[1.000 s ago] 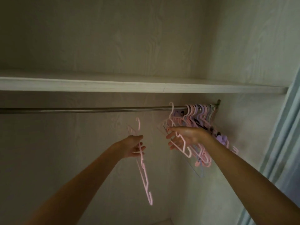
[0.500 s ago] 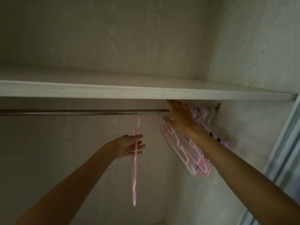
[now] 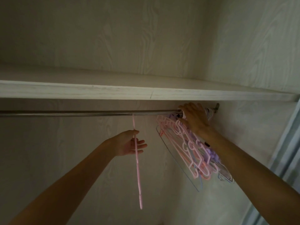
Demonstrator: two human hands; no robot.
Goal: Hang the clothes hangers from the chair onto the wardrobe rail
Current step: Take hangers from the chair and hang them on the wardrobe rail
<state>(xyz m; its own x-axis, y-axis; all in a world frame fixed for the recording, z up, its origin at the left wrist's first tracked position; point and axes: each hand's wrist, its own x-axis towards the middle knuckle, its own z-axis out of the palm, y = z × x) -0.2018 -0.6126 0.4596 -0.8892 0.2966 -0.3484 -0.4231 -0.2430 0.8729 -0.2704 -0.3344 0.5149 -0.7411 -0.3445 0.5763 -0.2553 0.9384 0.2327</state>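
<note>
A: Shelf [image 3: 146, 93] up at twelve o'clock, rail [image 3: 73, 113] just under it.

B: Bunch of hangers [image 3: 191, 151] at three o'clock on the rail. Right hand [image 3: 194, 118] lies on their hooks, fingers straight.

A: Left hand [image 3: 128, 143] at six, fingers loose, touching one pink hanger [image 3: 138, 168] hooked on the rail.

Not much to report on the person, honestly: just two bare forearms coming in from the bottom corners, no sleeves, watch, bracelets or rings that I can spot. The left hand [image 3: 128, 143] and right hand [image 3: 194, 118] are both gloveless, and lighting's too dim for finer detail.
</note>
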